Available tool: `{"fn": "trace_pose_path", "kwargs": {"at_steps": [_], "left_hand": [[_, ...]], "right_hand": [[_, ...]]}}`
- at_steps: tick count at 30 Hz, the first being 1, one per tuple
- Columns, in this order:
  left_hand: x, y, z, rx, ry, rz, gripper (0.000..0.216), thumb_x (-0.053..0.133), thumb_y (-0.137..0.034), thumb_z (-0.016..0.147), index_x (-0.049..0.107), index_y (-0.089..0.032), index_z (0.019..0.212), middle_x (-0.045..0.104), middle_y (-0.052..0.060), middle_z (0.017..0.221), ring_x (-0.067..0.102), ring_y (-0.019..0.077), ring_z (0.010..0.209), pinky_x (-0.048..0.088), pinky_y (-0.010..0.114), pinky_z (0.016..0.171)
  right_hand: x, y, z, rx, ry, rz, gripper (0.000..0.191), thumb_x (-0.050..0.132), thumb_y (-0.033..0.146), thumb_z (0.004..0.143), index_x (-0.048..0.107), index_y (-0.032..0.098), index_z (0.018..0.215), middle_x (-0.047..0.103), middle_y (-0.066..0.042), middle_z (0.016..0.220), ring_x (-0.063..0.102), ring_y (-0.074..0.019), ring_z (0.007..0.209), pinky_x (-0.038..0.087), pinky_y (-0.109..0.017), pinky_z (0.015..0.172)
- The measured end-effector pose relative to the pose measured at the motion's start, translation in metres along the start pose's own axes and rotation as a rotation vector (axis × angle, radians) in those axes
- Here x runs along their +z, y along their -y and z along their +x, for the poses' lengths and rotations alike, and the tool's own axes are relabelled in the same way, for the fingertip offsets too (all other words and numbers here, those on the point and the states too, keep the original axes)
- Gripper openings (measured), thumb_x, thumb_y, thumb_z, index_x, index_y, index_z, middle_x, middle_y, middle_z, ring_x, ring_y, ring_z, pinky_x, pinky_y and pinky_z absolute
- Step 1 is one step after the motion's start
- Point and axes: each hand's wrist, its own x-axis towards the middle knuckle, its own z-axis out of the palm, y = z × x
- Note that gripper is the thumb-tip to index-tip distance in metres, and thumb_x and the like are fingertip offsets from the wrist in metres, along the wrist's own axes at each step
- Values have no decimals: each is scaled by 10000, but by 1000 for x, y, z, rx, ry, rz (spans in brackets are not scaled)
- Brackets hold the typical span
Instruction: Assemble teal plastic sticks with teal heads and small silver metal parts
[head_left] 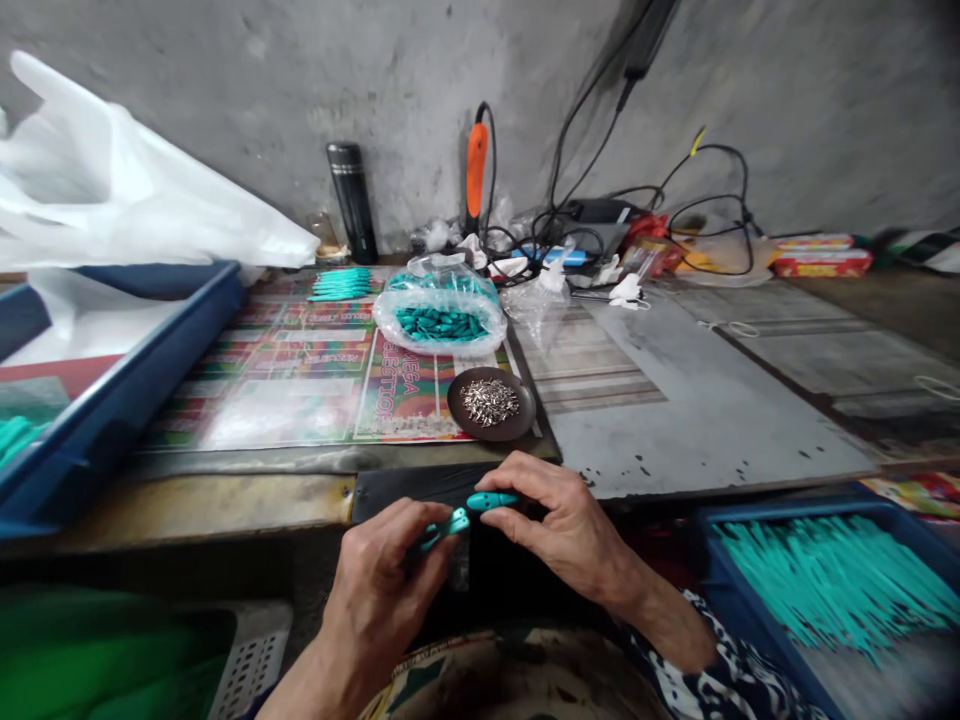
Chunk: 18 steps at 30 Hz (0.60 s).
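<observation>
My left hand (386, 575) pinches a light teal plastic piece (457, 521) with small holes at its end; the rest of it is hidden by the fingers. Between the thumb and fingers of my right hand (566, 520) is a darker teal tapered piece (491, 501), also with small holes. The ends of both pieces are close together, and I cannot tell whether they touch. Just beyond my hands, a brown dish (527, 415) holds many small metal pins (489, 402). Behind it, a clear plastic bag (386, 322) contains dark teal pieces (442, 324).
A teal stack (341, 284) lies near a black flask (352, 205). An orange-handled tool (476, 170) and cables stand by the wall. A blue tray (142, 400) is at left. Right, a blue crate (750, 605) holds long teal pieces (840, 580). The table edge lies before me.
</observation>
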Motion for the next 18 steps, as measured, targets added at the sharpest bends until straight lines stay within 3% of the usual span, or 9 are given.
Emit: {"fn": "trace_pose_path", "kwargs": {"at_steps": [18], "left_hand": [[4,3,-8,-2,37,19,88,581,-147,885,663,-169,905,665,-7,703,619,98,576,477,166,553]], "right_hand": [[3,0,-8,-75,10,-74,149,579,284,986,678,172,992,658,-50,868,625,-166,798,492,-265,721]]}}
